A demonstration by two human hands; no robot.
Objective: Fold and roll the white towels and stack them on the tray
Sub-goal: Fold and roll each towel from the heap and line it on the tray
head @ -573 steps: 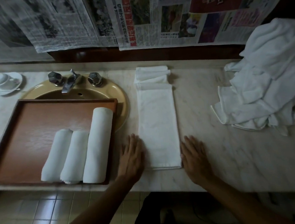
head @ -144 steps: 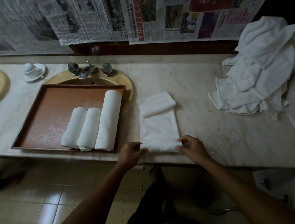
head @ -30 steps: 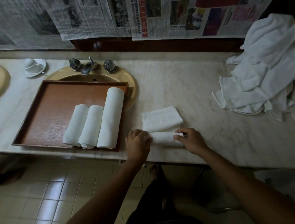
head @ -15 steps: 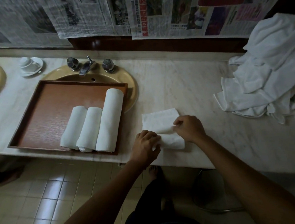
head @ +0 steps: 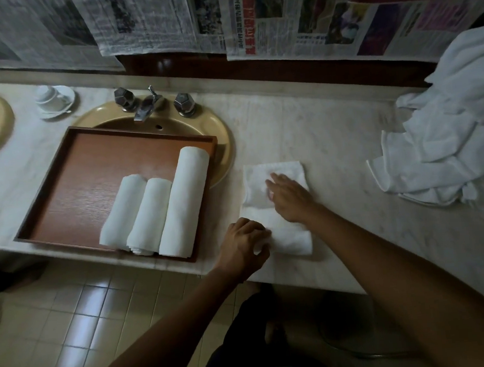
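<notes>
A white towel [head: 289, 234] lies on the marble counter, its near part rolled up, its far end still a flat folded flap [head: 275, 175]. My left hand [head: 244, 242] grips the left end of the roll with curled fingers. My right hand [head: 289, 197] lies flat, fingers straight, on the flat flap just beyond the roll. To the left, a brown wooden tray [head: 81, 181] over the sink holds three rolled white towels [head: 156, 210] side by side; the right one is longest.
A heap of loose white towels [head: 457, 143] fills the counter's right end. Behind the tray are a yellow sink [head: 219, 133] with a chrome tap [head: 145, 107] and a white cup on a saucer [head: 53, 99]. Newspaper covers the wall. The counter edge is close to me.
The towel has been rolled from its near end toward the far flap. In the last half second my right hand left the roll and moved onto the flat part, fingers now spread.
</notes>
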